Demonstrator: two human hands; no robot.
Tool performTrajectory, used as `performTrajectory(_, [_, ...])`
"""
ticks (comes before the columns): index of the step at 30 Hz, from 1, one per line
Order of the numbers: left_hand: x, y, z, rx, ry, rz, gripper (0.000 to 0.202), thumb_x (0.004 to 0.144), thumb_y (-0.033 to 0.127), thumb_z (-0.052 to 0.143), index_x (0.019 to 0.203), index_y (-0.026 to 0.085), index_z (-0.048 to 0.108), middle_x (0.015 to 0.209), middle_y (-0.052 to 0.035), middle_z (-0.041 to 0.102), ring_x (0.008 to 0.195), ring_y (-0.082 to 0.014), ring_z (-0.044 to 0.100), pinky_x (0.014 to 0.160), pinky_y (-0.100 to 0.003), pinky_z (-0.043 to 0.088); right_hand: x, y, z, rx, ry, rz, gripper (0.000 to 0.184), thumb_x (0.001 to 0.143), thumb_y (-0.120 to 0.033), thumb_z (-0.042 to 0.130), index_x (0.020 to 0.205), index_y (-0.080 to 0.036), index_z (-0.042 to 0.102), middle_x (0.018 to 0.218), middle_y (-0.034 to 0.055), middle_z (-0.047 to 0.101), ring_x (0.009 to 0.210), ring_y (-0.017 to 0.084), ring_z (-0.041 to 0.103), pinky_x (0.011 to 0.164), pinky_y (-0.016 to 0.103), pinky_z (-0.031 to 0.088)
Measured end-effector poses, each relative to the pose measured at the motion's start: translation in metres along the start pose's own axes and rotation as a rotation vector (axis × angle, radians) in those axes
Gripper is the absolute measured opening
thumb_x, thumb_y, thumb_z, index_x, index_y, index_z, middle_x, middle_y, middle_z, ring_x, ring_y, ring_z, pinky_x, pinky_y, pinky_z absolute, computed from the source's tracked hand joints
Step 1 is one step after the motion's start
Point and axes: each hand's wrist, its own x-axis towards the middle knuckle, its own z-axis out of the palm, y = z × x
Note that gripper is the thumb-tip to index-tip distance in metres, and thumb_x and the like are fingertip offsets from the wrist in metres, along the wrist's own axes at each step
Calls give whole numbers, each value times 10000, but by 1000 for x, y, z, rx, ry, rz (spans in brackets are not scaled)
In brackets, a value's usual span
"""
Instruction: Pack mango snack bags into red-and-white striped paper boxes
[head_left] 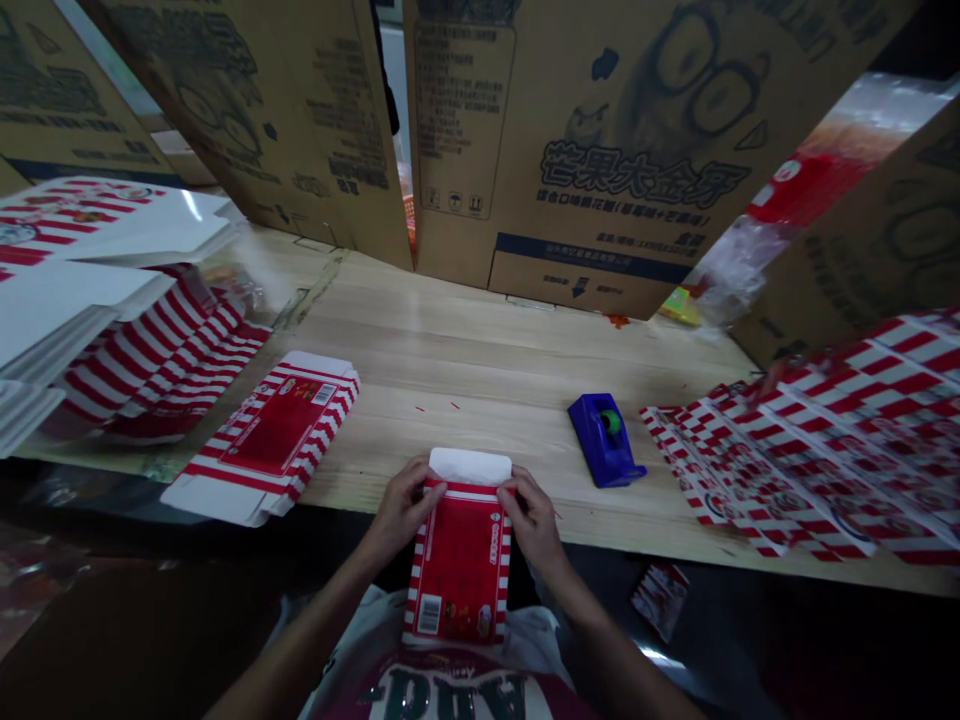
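Observation:
Between my two hands is a red-and-white striped carton (461,570), its white end flap standing up at the far end and its near end against my shirt. My left hand (405,500) grips the upper left corner, thumb on the red face. At the upper right corner my right hand (531,512) pinches the edge in the same way. To the left lies a flat striped carton (277,430) with white flaps showing. A blue tape dispenser (606,440) with a green core sits on the wooden table (420,340) to the right of my hands.
Striped cartons (157,350) and white-flapped ones (67,290) pile up at the left. Finished-looking striped boxes (817,450) stand in rows at the right. Large brown cardboard boxes (555,240) wall off the back. Small red scraps lie mid-table.

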Motion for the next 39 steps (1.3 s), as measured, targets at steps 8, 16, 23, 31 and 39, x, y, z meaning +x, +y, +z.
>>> performTrajectory(8, [5, -7, 5, -308, 226, -204, 265, 727, 243, 730, 920, 193, 556, 770, 30, 579, 697, -130, 570, 648, -231, 456, 6, -2, 16, 246, 154, 189, 374, 822, -294, 640, 1161, -256, 487, 789, -29, 573, 708, 149, 576, 656, 252, 465])
performTrajectory(16, [6, -2, -15, 94, 4, 5, 187, 840, 319, 621, 888, 161, 709, 904, -73, 639, 843, -185, 606, 707, -269, 464, 18, -16, 2, 170, -50, 240, 279, 863, -432, 597, 755, -180, 651, 866, 52, 668, 843, 191, 607, 728, 271, 465])
performTrajectory(23, [11, 11, -21, 203, 0, -12, 208, 833, 310, 595, 793, 159, 731, 749, -44, 645, 704, -158, 588, 648, -251, 445, 31, -11, -4, 104, -176, 322, 240, 687, -376, 751, 751, -163, 660, 740, 25, 677, 662, 159, 596, 609, 257, 464])
performTrajectory(31, [30, 22, -30, 74, -55, -104, 194, 751, 317, 653, 692, 139, 705, 602, -19, 638, 562, -124, 535, 539, -214, 389, 51, -24, -12, 127, -251, 290, 239, 745, -400, 686, 736, -166, 636, 638, 8, 634, 564, 135, 551, 539, 244, 421])
performTrajectory(39, [40, 26, -33, 170, -143, -72, 199, 724, 278, 631, 595, 131, 669, 536, 2, 588, 509, -106, 494, 507, -199, 349, 41, -24, -17, -39, -259, 177, 261, 788, -420, 667, 740, -164, 652, 676, 12, 631, 605, 138, 542, 564, 244, 414])
